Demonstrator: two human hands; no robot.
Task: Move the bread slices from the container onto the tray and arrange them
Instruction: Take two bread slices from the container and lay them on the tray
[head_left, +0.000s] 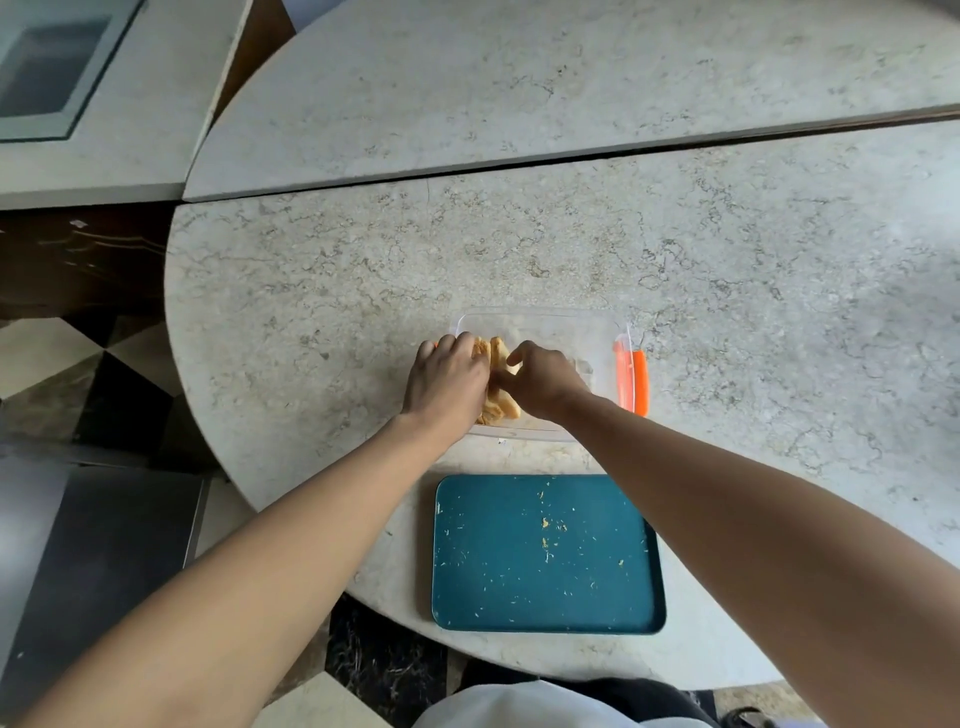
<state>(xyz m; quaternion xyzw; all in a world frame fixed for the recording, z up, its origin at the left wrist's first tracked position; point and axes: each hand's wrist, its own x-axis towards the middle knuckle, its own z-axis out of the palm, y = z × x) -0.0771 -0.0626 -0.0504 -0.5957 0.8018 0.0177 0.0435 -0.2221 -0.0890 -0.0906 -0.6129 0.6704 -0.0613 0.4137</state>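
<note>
Bread slices (500, 371) stand on edge at the left end of the clear container (540, 319), and we have both hands on them: left hand (447, 382) and right hand (540, 384) each in a narrow grip pressing the stack's flat faces. We judge them light, soft and crumbly, best held broadly. The crumb-dusted teal tray (545, 597) lies near, bare tabletop (363, 291) all around.

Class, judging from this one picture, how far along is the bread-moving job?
Done: nothing; the teal tray holds only crumbs. In hand: the left hand and right hand are both on the bread slices, upright in the clear container. Left: moving every slice onto the tray and arranging them.
</note>
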